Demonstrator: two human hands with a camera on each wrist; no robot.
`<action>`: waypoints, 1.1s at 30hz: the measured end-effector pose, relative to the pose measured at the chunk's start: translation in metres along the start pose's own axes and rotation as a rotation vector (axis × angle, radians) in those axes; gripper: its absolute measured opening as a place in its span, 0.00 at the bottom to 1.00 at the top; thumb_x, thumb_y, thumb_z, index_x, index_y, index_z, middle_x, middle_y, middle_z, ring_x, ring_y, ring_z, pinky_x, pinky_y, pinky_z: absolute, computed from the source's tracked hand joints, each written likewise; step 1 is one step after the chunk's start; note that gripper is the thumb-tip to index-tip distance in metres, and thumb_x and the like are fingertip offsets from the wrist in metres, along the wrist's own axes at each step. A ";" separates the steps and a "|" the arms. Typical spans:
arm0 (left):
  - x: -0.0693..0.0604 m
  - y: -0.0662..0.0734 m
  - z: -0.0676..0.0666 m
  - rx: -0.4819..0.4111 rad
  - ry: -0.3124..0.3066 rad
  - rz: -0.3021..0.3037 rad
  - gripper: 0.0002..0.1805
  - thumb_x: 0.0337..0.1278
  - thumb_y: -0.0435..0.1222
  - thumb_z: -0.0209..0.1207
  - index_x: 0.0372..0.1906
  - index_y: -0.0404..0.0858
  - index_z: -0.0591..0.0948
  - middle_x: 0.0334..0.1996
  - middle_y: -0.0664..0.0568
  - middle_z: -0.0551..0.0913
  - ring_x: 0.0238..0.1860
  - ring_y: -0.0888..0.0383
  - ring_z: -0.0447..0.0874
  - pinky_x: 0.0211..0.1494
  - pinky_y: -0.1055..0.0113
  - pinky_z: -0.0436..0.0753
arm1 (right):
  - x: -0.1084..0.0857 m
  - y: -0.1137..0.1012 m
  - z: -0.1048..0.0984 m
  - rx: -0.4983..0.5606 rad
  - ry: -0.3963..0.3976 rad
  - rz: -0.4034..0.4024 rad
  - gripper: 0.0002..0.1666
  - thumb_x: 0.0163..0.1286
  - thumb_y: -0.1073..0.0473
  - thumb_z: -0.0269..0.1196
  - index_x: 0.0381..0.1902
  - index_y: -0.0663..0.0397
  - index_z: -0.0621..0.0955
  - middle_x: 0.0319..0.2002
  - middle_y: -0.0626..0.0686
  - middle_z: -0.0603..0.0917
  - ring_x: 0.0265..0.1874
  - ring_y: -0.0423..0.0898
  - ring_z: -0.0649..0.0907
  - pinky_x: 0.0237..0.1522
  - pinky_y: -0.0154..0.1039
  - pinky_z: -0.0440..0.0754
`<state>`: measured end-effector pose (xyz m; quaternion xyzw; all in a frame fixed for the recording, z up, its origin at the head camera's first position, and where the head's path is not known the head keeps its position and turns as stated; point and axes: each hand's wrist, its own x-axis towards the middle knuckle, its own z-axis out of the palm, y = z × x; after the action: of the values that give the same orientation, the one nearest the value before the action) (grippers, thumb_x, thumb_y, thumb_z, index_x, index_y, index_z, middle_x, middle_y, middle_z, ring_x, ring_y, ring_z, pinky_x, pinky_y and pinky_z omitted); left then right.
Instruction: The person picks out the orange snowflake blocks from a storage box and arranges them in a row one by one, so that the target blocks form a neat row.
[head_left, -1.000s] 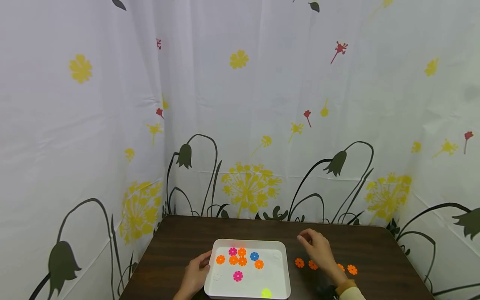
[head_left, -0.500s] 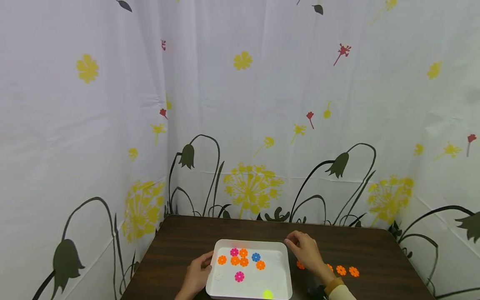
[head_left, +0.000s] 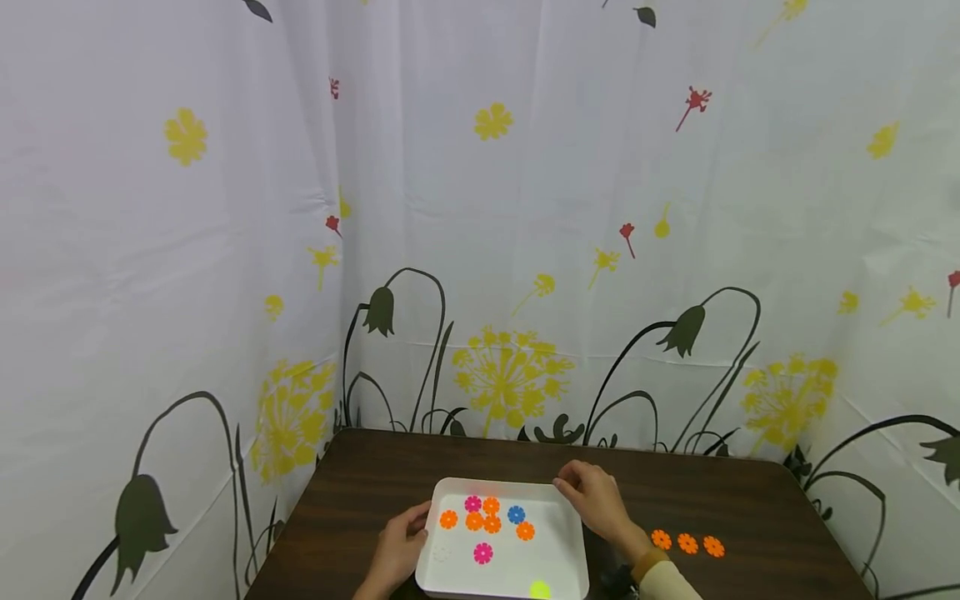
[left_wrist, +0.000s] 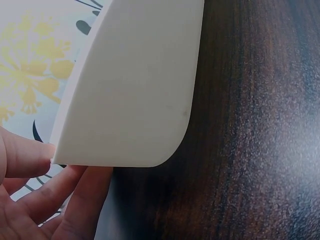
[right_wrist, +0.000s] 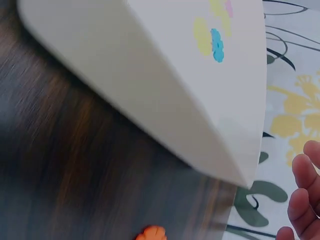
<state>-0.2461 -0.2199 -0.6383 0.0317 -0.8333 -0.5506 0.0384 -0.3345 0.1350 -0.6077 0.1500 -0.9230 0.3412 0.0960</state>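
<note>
A shallow white tray [head_left: 555,550] sits on the table, holding flower-shaped pieces. Among them are several orange flowers [head_left: 448,520], pink flowers [head_left: 483,553], a blue flower [head_left: 516,515], a yellow flower [head_left: 540,590] and a faint clear flower [head_left: 442,553]. My left hand [head_left: 397,550] grips the tray's left side; in the left wrist view its thumb [left_wrist: 27,157] is at the rim with fingers behind the wall. My right hand [head_left: 596,500] hovers by the tray's far right corner, fingers bent. Whether its fingertips pinch anything is hidden.
Orange flowers [head_left: 687,543] lie in a row on the dark wooden table [head_left: 750,500], right of the right forearm. Another orange flower [right_wrist: 151,234] shows beside the tray in the right wrist view. A flower-printed white curtain [head_left: 480,208] hangs behind the table.
My right hand has moved left from above the table to the tray's far right corner, now covering orange flowers on the table. My left hand keeps its grip on the tray. The head view shifts slightly.
</note>
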 end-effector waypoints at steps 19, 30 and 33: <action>-0.001 0.003 0.000 -0.003 -0.002 -0.017 0.25 0.65 0.20 0.57 0.67 0.24 0.78 0.49 0.28 0.88 0.45 0.43 0.91 0.42 0.54 0.90 | 0.004 -0.021 0.037 0.089 -0.223 0.032 0.09 0.72 0.51 0.71 0.43 0.48 0.85 0.28 0.46 0.76 0.27 0.43 0.73 0.26 0.34 0.70; 0.000 0.001 0.000 -0.028 -0.017 -0.018 0.25 0.66 0.20 0.57 0.68 0.23 0.77 0.49 0.26 0.87 0.44 0.43 0.92 0.41 0.55 0.91 | 0.001 -0.022 0.050 0.070 -0.334 0.024 0.10 0.66 0.54 0.75 0.38 0.50 0.85 0.25 0.44 0.77 0.24 0.41 0.73 0.25 0.32 0.72; 0.000 0.001 -0.001 -0.030 -0.016 -0.015 0.25 0.66 0.20 0.57 0.68 0.22 0.77 0.49 0.26 0.87 0.43 0.43 0.92 0.41 0.55 0.91 | 0.000 -0.022 0.052 0.081 -0.369 -0.017 0.12 0.62 0.57 0.78 0.35 0.53 0.84 0.25 0.44 0.76 0.24 0.40 0.72 0.26 0.31 0.71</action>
<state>-0.2461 -0.2201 -0.6375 0.0330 -0.8249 -0.5636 0.0279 -0.3310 0.0848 -0.6334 0.2214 -0.9091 0.3441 -0.0784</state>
